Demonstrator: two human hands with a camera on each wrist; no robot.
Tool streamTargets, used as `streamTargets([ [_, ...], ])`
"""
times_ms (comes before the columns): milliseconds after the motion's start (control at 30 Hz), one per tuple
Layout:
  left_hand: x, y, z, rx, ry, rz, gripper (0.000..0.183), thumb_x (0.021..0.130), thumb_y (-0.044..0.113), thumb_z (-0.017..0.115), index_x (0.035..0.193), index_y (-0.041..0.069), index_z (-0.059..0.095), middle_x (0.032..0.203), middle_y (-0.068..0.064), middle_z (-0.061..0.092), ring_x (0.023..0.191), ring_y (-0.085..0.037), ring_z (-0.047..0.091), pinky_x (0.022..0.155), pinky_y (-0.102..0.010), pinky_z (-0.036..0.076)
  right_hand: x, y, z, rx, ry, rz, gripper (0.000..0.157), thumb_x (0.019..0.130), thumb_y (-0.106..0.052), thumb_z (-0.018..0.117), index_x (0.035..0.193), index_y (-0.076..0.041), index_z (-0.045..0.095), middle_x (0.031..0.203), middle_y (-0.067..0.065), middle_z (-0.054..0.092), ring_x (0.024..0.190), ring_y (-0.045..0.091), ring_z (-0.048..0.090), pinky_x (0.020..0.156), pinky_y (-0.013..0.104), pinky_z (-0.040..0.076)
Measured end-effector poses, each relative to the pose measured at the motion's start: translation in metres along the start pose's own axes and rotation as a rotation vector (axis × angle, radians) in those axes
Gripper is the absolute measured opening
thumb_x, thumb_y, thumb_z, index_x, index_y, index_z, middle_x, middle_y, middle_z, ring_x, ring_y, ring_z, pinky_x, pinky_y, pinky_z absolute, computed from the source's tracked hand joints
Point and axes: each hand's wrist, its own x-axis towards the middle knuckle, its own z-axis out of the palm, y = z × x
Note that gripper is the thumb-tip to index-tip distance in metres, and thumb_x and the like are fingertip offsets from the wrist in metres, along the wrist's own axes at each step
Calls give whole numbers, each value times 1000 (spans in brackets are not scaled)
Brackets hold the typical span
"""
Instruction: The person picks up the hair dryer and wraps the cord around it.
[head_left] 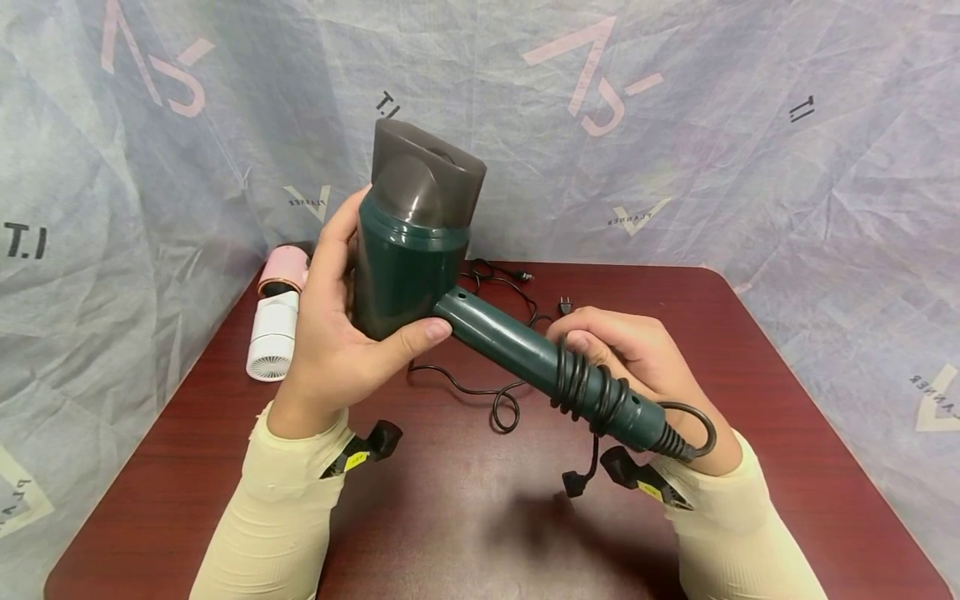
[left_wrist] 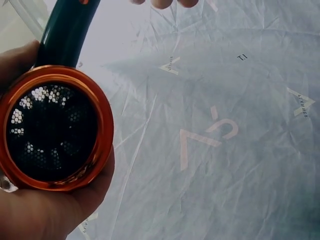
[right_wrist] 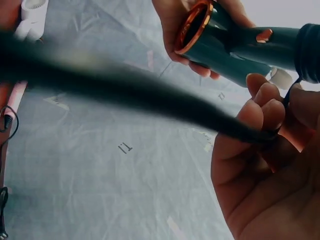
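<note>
A dark green hair dryer (head_left: 408, 279) is held up over the table, its grey nozzle (head_left: 427, 179) pointing upward. My left hand (head_left: 322, 342) grips the barrel, fingers behind it and thumb across the near side. The left wrist view shows the copper-rimmed rear grille (left_wrist: 52, 130) above the palm. Black power cord (head_left: 573, 383) is wound several times round the handle (head_left: 502, 333), which slants down to the right. Behind the handle's lower part, my right hand (head_left: 667, 362) holds the cord; curled fingers (right_wrist: 235, 145) round it show in the right wrist view. The cord's plug (head_left: 574, 483) dangles below.
A white cylindrical appliance (head_left: 273, 337) and a pink one (head_left: 285, 267) lie at the table's left edge. Loose black cable (head_left: 465, 387) and another plug (head_left: 565, 306) lie on the dark red table (head_left: 420, 517). Grey printed cloth (head_left: 712, 167) hangs around the table's back and sides.
</note>
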Motion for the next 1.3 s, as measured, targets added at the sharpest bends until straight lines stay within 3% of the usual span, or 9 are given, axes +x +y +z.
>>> streamTargets([
  [333,0,0,3,-2,35,18,96,77,28,91,152,-4,40,134,-17,62,123,-37,58,105,-40,48,0,-4,4,-17,6,157,22,109,-10,49,100,-9,70,69,-5,64,54,12,59,49,27,52],
  [433,0,-1,4,-9,48,32,96,78,30,91,151,-5,40,135,-16,62,123,-37,57,105,-40,48,0,-2,5,-45,0,145,18,107,-7,52,101,-10,69,70,-7,63,57,11,57,52,26,50],
  [633,0,-1,6,-33,71,54,95,78,28,91,150,-7,40,136,-16,61,123,-37,57,105,-40,49,0,-1,7,-96,3,108,18,92,2,58,99,-11,67,70,-10,60,61,7,53,53,25,45],
  [700,-1,-1,7,-36,78,52,95,78,28,91,150,-6,39,137,-16,60,124,-37,57,105,-40,49,0,-1,9,-86,11,71,11,99,-8,56,96,-12,66,70,-10,60,60,6,52,52,24,45],
  [867,0,0,8,-14,113,53,94,79,30,90,150,-6,40,137,-16,60,124,-37,56,105,-40,49,2,8,16,66,-5,-31,31,111,-21,44,89,-11,62,72,-3,62,65,9,55,62,26,48],
  [967,0,0,8,9,134,56,92,79,29,90,149,-6,41,136,-15,61,123,-37,57,106,-41,48,-1,14,17,133,-21,-7,28,111,-16,44,94,-9,65,73,3,63,67,13,57,66,29,50],
  [1133,0,0,8,37,149,51,90,79,23,89,149,-6,41,137,-15,61,124,-37,57,107,-41,48,-5,16,18,63,-46,82,23,110,-5,43,104,-10,65,73,6,64,64,14,61,61,30,55],
  [1300,1,0,8,83,167,49,89,78,18,87,150,-6,40,136,-14,61,124,-36,56,107,-41,47,0,14,21,34,-76,64,23,106,5,45,102,-11,62,74,2,61,63,14,59,57,30,54],
])
